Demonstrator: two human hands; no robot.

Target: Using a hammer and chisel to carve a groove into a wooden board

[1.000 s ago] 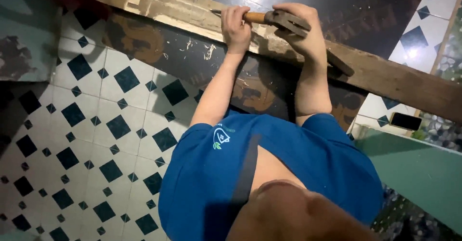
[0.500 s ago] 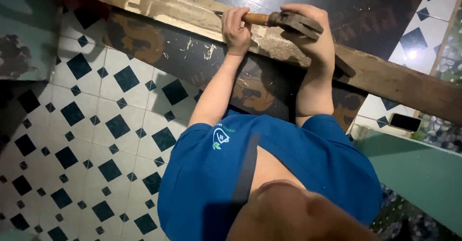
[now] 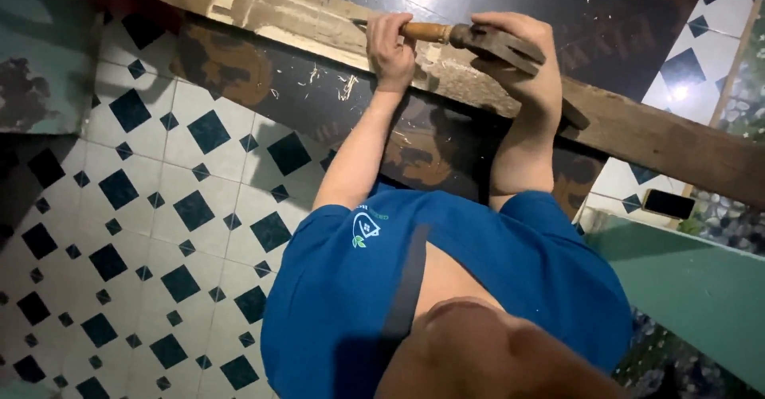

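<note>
Head view: hands (image 3: 458, 48) gripping chisel (image 3: 426, 32)

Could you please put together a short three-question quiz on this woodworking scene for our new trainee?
1. True or false: the left hand grips the round wooden handle of the chisel-like tool.
2. What does the right hand hold? A) a saw B) a dark metal hammer head C) a paintbrush
3. Fill in: the long, worn wooden plank lies on a ____ sheet littered with pale shavings, over the white floor tiles with dark diamonds.

Key: 1 true; 2 B; 3 dark.
</note>
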